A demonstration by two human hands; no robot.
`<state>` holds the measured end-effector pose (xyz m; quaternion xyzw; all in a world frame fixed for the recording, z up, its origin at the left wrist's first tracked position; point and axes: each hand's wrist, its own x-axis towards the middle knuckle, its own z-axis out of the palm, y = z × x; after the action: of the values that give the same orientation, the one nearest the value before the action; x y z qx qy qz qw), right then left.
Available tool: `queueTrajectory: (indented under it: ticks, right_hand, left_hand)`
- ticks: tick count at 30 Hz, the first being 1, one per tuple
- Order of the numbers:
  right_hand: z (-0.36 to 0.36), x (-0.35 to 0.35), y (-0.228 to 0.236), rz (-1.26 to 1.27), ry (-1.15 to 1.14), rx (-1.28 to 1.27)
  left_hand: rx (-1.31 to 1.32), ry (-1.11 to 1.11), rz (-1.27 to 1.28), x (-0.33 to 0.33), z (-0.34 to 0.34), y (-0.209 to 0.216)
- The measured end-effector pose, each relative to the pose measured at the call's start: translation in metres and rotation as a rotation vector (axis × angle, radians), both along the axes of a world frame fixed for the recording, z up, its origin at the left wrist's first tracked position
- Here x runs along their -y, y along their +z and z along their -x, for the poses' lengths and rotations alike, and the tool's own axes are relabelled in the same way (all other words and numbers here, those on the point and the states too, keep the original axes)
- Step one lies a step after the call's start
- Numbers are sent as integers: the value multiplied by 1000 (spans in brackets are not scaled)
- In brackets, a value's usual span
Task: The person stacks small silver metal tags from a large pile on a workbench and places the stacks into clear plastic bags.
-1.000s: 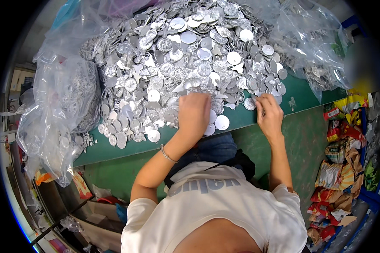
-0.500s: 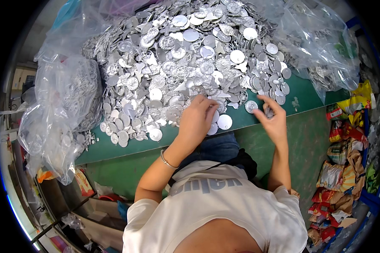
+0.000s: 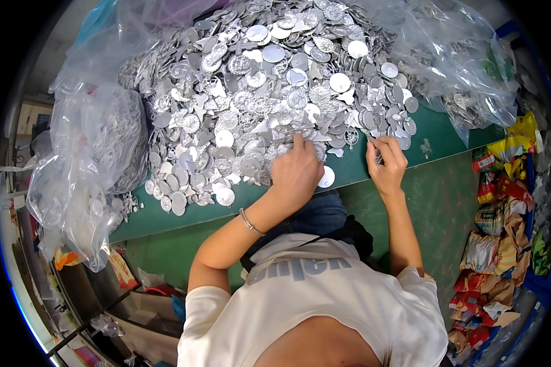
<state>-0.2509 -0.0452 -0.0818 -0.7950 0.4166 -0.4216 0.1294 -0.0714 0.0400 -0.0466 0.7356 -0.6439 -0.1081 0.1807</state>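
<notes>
A broad heap of silvery metal charms (image 3: pixel 251 110), many of them round discs and others openwork or odd shapes, covers the green tabletop. At the heap's near edge my left hand (image 3: pixel 297 171), back up, has its fingers bent down onto the pieces; what they grip, if anything, is hidden. To its right, my right hand (image 3: pixel 388 168) is closed, thumb and fingertips pinched at the heap's edge. A patterned metal charm (image 3: pixel 379 160) shows in part inside its curled fingers. Just below my left hand's thumb side lies a plain round disc (image 3: pixel 326 177). An openwork charm (image 3: pixel 351 138) lies between the hands.
Clear plastic bags of metal pieces flank the heap, one on the left (image 3: pixel 98 140) and one on the right (image 3: pixel 459 67). The green table's front edge (image 3: pixel 165 227) runs before me. Colourful packets (image 3: pixel 490 244) fill a rack at right; boxes (image 3: pixel 144 318) stand lower left.
My right hand has closed from an open curl, and the patterned disc by its thumb no longer lies on the table. My left hand has moved slightly right, covering discs near the edge.
</notes>
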Motion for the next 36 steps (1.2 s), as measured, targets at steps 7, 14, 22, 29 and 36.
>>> queueTrajectory:
  ticks: [7, 14, 22, 29, 36]
  right_hand:
    - [24, 17, 6, -915, 57, 1213]
    - [14, 17, 17, -1396, 423, 1785]
    - [-20, -4, 19, -447, 23, 210]
    - [-25, -15, 40, -968, 177, 694]
    - [-55, -44, 60, -559, 362, 249]
  left_hand:
    - [-108, 49, 93, 4, -1, -2]
    - [-428, 83, 371, 11, 3, -15]
    - [-1942, 374, 49, 19, -28, 26]
    - [-2110, 561, -230, -5, -31, 22]
    - [-2286, 497, -373, -15, 9, 29]
